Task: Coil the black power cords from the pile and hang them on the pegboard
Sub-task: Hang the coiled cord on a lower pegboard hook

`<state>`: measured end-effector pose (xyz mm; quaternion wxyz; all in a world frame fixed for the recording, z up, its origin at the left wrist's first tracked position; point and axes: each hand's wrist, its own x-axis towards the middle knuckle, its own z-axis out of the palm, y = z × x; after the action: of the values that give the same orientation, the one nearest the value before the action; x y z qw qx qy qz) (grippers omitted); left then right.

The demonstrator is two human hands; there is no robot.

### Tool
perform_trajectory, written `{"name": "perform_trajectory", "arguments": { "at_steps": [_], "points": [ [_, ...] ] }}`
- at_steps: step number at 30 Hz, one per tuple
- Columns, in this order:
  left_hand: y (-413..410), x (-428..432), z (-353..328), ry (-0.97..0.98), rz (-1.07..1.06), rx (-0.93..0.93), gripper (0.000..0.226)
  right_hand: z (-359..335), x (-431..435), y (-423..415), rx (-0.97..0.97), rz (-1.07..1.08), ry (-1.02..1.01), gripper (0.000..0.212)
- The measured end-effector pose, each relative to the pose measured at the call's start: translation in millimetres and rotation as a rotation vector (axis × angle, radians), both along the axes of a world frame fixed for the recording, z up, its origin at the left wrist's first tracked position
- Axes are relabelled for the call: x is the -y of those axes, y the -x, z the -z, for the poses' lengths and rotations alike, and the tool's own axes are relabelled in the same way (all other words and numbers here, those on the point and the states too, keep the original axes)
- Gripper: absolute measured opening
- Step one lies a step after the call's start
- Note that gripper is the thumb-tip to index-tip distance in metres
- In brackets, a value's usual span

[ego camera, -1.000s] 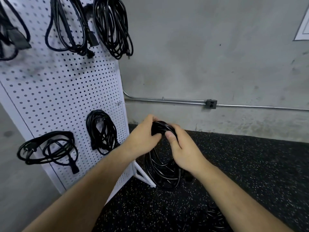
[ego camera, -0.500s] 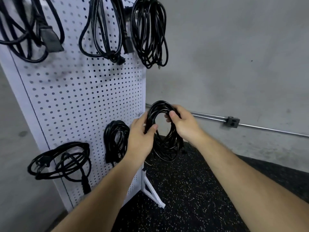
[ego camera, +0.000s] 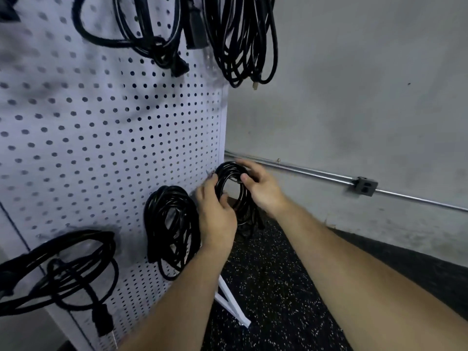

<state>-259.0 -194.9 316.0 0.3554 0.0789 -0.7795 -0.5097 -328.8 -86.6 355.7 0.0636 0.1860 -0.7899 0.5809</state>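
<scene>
- The pegboard (ego camera: 101, 138) stands white and perforated, filling the left of the view; its right edge runs straight down to a white foot (ego camera: 233, 307) splayed on the floor.
- The held cord (ego camera: 229, 169) is a black coil at that right edge, about halfway down the board, with its top loop level with the edge and its lower loops hanging just off the board over the floor. Whether it touches the board or sits on a peg, I cannot tell.
- The left hand (ego camera: 215, 214) grips the coil's board-side arc, fingers curled round the strands and thumb closing on them from the near side.
- The right hand (ego camera: 263, 191) clamps the coil's outer arc — thumb pressed on the front, the other fingers wrapped over the top and behind.
- A neighbouring coil (ego camera: 172, 224) hangs on the board just inward of the left hand, close to its knuckles.
- A looser bundle (ego camera: 63, 269) hangs at the board's lower left, well apart from the hands, a plug dangling beneath it.
- Two upper coils hang along the board's top: one (ego camera: 141, 34) above the middle, one (ego camera: 243, 41) draping past the right edge.
- Between the upper and lower rows the board's face is a broad band of bare holes.
- Beyond the board's right edge lie a grey wall (ego camera: 354, 84) and a dark speckled floor (ego camera: 266, 287); a metal conduit (ego camera: 304, 172) runs along the wall from behind the edge to an outlet box (ego camera: 366, 186).
</scene>
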Motion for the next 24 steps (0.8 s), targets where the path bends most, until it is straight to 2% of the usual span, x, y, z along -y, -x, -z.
{"name": "perform_trajectory", "arguments": {
  "at_steps": [2,6,10,15,20,24],
  "points": [
    [4,4,14,0.08,-0.003,-0.01,0.047,19,4,3,-0.023,0.001,-0.029,0.042],
    [6,6,31,0.185,0.015,-0.012,0.06,41,5,-2,-0.213,0.081,-0.175,0.049],
    [5,5,47,0.408,-0.027,0.092,0.08,43,-3,-13,-0.214,0.104,-0.35,0.055],
    [-11,-1,47,0.594,-0.019,0.166,0.081,43,-17,-36,-0.055,0.084,-0.634,0.062],
    [-35,-7,48,0.85,-0.026,0.147,0.077,43,-43,-87,-0.176,0.148,-0.726,0.05],
    [-61,-32,52,0.994,0.132,0.096,0.061,55,-74,-138,-0.177,0.222,-0.873,0.049]
  ]
}}
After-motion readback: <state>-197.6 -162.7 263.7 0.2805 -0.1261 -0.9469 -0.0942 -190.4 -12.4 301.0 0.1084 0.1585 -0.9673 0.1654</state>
